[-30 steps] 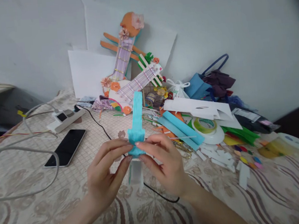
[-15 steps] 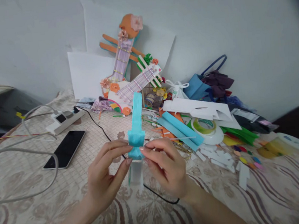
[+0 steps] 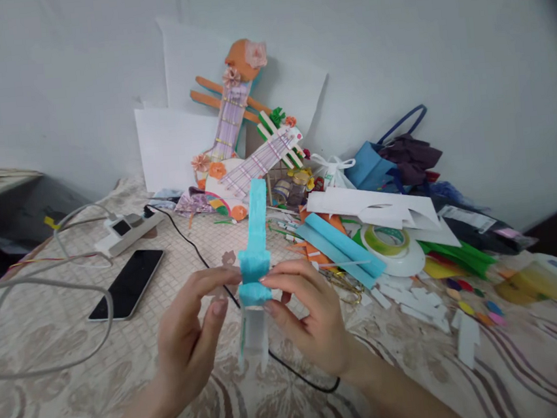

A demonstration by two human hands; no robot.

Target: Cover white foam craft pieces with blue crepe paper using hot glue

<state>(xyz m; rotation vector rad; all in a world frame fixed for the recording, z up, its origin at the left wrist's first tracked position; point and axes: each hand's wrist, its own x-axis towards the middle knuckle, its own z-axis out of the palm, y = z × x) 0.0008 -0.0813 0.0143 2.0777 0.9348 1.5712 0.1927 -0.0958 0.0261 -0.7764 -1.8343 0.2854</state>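
A turquoise paper model [image 3: 255,264], a long narrow strip with wider bands low down, stands in front of me between my hands. Below its bands runs a whitish, see-through lower part [image 3: 255,333]. My right hand [image 3: 313,314] pinches the model's right edge between thumb and fingers. A thin pale stick [image 3: 345,263] juts out to the right behind that hand. On the other side, my left hand [image 3: 188,326] has its index fingertip against the model's left edge, while its thumb is apart from it. The left hand's remaining fingers are partly hidden.
Left of my hands lie a black phone [image 3: 127,284], a white power strip [image 3: 126,235] and loose cables. Decorated string-instrument models [image 3: 233,118] lean at the wall. On the right are turquoise paper [image 3: 341,249], a tape roll [image 3: 386,239], scissors [image 3: 345,286], and white paper scraps [image 3: 418,300].
My left thumb has come away from the model and the left hand has shifted slightly left. The right hand keeps its pinch. The whole view has shifted slightly.
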